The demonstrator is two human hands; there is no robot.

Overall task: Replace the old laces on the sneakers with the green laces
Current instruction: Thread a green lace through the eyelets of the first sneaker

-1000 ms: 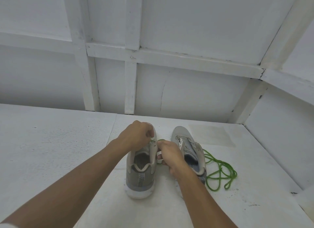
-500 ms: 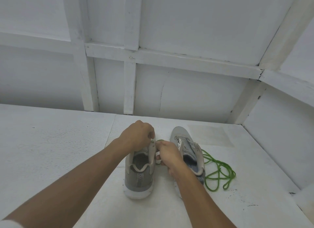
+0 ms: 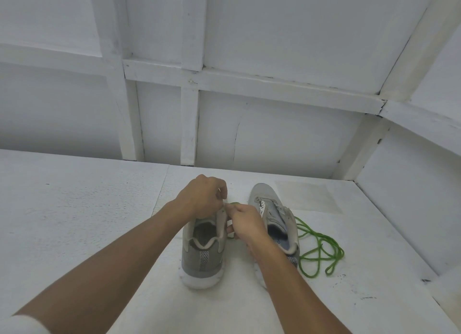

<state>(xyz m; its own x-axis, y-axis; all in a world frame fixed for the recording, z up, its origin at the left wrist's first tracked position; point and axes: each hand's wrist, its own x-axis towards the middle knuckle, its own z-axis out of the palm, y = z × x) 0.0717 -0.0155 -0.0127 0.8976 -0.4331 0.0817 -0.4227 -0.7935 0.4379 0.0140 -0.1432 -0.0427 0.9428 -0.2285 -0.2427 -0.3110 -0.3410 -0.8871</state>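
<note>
Beside grey sneakers (image 3: pixel 202 259), green lace (image 3: pixel 320 247) lies looped.

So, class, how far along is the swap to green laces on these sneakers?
Done: no old laces show on either sneaker. In hand: the left hand and right hand pinch a green lace at the upper eyelets of the left sneaker; lower threading is hidden. Left: the right sneaker looks unlaced, a second green lace loose beside it.
</note>
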